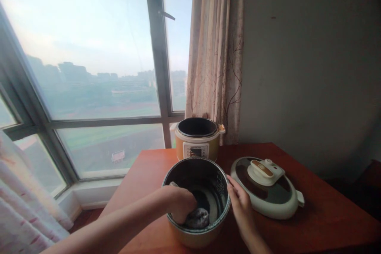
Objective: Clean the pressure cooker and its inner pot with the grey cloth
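Note:
A deep inner pot (193,168) with a dark, wet-looking inside and a pale outside stands at the front of the table, its mouth tipped toward me. My left hand (182,203) reaches over its near left rim and is closed around a grey cloth (200,218). The cloth bunches out below the fingers against the inner wall; the fingertips are hidden. At the right side of the rim, my right hand (240,198) grips the pot, thumb and fingers along the edge.
Behind the pot stands an electric pressure cooker body (181,147), uncovered, with a control panel in front. Its cream lid (276,202) lies on the reddish table (321,214) to the right. A window (98,67) and a curtain (211,47) rise beyond the table.

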Demonstrator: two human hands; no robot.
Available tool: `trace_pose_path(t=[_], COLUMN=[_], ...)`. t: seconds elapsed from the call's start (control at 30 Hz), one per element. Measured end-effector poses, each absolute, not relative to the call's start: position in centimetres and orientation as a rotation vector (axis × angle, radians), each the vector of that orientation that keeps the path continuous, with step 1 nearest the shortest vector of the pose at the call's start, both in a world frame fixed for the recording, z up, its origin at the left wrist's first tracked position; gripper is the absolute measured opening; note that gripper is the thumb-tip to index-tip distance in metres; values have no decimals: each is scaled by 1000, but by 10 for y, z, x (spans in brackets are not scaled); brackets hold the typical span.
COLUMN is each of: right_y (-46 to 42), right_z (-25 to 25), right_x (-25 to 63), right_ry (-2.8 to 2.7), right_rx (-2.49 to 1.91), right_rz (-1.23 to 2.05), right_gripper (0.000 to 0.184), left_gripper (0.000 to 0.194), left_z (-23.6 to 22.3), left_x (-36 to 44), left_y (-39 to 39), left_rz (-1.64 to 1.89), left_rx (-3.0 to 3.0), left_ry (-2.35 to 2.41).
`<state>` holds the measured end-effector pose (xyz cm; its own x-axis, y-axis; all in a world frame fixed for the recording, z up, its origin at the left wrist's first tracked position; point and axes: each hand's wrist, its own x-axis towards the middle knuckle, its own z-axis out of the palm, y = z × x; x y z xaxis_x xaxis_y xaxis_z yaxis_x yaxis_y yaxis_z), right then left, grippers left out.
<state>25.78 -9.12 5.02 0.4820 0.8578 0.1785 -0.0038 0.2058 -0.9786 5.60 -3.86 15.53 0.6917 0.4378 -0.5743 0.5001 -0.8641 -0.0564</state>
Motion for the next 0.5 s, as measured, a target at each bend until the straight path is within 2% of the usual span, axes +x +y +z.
trace_pose_path(t=[0.13,0.33,0.5], right_y=[-90,-87,-87], right_z=[49,44,40], right_x=[255,255,257], right_ry=[-854,-830,-854], right_rx=[-1219,-1225,-1219], right_rz=[716,719,727], right_gripper=[57,58,58], left_gripper=[17,35,32], left_z=[154,143,130], left_x=[61,93,111], left_y=[-36,-38,-26], left_rz=[-923,-582,-299], left_rx=[2726,2581,2440], left_ry=[640,936,1150])
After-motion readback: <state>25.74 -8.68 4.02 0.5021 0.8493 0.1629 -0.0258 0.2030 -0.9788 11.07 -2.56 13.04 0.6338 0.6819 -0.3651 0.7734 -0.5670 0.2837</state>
